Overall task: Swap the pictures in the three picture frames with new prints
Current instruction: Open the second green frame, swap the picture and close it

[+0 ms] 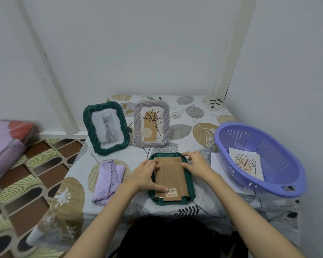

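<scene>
frame in hand: a dark green frame (191,190) lies face down on the table (185,131), right in front of the person, its long axis running away from the body toward the wall.
backing: a brown backing board (171,175) sits in the frame's recess, with a barcode sticker (172,190) at its near end; the board looks a little askew in the recess, though the wide lens makes this hard to judge.
left hand: the left hand (146,174) lies over the frame's left edge, fingers on the board's far-left corner and the thumb stretched down the board to the sticker; it presses rather than grasps.
right hand: the right hand (196,162) sits at the far-right corner, fingertips bent onto the board's edge and the frame's rim; whether it pinches anything there, i cannot tell.
which is nearer: both hands flank the board; the left spans most of its length, the right only the far end.
other frames: a green frame with a cat print (106,127) and a grey frame with a leaf print (151,125) stand upright behind, well apart from the hands.
prints: loose prints (246,162) lie in a purple basket (280,151) to the right, nearer the right hand.
cloth: a lilac cloth (108,181) lies left of the frame.
</scene>
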Motion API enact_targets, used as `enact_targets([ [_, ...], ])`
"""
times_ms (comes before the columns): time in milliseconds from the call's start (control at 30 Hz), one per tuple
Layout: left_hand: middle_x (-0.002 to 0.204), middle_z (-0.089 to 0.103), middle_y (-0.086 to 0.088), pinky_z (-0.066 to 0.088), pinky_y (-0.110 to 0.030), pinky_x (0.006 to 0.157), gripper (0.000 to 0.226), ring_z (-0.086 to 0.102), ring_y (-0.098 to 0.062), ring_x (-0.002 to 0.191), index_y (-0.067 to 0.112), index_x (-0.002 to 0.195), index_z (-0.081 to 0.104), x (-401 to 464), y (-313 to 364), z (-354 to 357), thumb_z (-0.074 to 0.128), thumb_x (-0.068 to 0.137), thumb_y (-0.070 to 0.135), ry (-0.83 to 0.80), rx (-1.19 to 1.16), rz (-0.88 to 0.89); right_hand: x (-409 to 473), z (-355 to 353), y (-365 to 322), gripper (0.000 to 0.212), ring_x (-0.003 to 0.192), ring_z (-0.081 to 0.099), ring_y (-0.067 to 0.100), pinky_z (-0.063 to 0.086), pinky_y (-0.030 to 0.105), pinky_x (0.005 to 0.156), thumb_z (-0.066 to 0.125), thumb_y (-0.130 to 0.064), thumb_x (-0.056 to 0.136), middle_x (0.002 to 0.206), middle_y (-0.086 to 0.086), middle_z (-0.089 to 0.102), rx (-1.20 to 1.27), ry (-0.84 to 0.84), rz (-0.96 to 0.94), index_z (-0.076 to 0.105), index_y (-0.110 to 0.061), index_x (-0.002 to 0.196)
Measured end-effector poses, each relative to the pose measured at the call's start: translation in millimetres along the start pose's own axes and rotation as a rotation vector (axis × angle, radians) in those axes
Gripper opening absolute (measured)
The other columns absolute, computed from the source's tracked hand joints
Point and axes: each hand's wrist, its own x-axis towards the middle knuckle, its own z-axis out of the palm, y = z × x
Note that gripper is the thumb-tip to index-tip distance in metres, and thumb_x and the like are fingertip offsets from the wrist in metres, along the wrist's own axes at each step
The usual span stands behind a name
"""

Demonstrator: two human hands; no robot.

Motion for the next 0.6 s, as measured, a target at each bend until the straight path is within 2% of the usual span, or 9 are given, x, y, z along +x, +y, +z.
enact_targets([
  [100,0.149,0.024,0.005,0.025,-0.036,0.112,0.088,0.021,-0.014,0.136,0.016,0.129,0.041,-2,-1,2,0.072,0.062,0.063,0.011,-0.028,0.003,11,7,4,0.051,0.118,0.042,0.033,0.037,0.041,0.101,0.055,-0.033,0.090,0.124,0.015,0.043,-0.078,-0.032,0.010,0.039,-0.026,0.139],
  [433,0.149,0.024,0.006,0.023,-0.032,0.111,0.088,0.022,-0.012,0.135,0.015,0.131,0.040,-2,-1,4,0.073,0.063,0.060,0.022,-0.063,0.016,19,5,9,0.046,0.114,0.045,0.028,0.039,0.039,0.096,0.057,-0.035,0.089,0.120,0.008,0.051,-0.200,-0.046,-0.092,0.047,-0.023,0.132],
  [600,0.149,0.024,0.006,0.023,-0.034,0.113,0.087,0.021,-0.013,0.136,0.015,0.129,0.041,-3,-3,4,0.073,0.062,0.060,0.015,-0.085,0.013,17,11,17,0.042,0.107,0.048,0.026,0.037,0.035,0.091,0.056,-0.035,0.090,0.110,0.008,0.054,-0.188,0.015,-0.153,0.053,-0.021,0.129],
])
